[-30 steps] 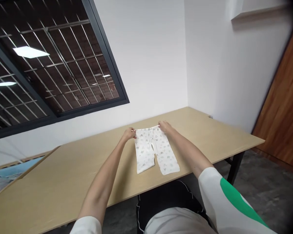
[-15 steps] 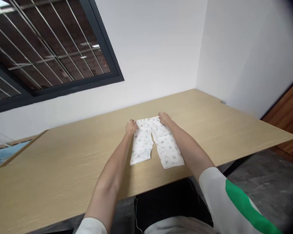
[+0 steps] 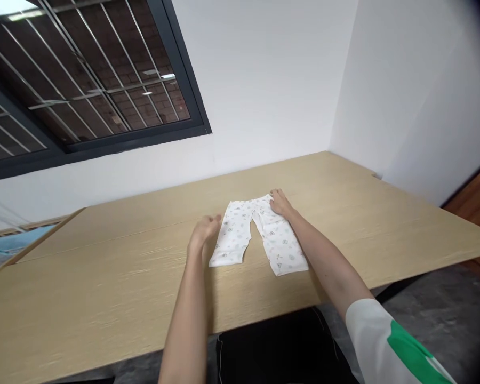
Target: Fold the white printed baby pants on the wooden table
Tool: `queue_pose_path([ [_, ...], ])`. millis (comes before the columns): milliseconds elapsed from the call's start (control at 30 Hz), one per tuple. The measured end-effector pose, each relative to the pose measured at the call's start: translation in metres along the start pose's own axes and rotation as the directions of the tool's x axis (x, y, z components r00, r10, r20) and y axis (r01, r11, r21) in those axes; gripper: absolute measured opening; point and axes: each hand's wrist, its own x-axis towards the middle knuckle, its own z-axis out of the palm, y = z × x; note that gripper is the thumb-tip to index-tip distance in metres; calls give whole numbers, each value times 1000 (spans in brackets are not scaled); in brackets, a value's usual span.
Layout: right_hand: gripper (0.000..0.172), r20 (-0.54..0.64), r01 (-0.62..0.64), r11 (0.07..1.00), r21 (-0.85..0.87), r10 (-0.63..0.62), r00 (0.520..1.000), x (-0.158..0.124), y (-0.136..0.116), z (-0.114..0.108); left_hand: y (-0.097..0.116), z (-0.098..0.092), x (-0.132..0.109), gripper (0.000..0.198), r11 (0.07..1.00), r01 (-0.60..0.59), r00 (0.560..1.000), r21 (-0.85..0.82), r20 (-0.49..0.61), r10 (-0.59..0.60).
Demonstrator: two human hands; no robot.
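Observation:
A small pair of white pants with a scattered print lies flat on the table, waistband away from me and legs spread toward me. My right hand is at the right corner of the waistband, its fingers closed on the cloth. Just left of the pants, my left hand hovers apart from the fabric with loosely bent fingers and nothing in them. Motion blurs this hand slightly.
The wide light wood table meets the white wall at the back. A barred window is at upper left. Light blue material shows beyond the table's left edge. The table's front edge is close to my lap.
My left hand has let go of the waistband's left corner and moved left and toward me. The right hand stays at its corner. The left leg lies spread a little wider, and the view has shifted slightly.

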Motion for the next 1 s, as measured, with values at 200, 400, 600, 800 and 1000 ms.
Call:
queue_pose_path([
  [200,35,-69,-4,1000,-30,2,998,-10,7,4,-35,11,-85,52,996,71,992,60,102,-77],
  [400,28,-94,67,998,-20,-68,993,-9,12,11,-54,30,-95,50,986,165,986,35,-27,-165],
  [600,24,-124,65,998,-2,-65,990,-3,19,16,-54,34,-102,45,975,10,1000,-222,-4,-11],
  [800,24,-128,69,998,-5,-69,989,0,19,17,-37,41,-107,48,765,-125,990,-631,-129,55],
  [1000,24,-124,63,998,-11,-64,990,-2,17,16,-30,33,-119,63,654,42,997,-756,74,21],
])
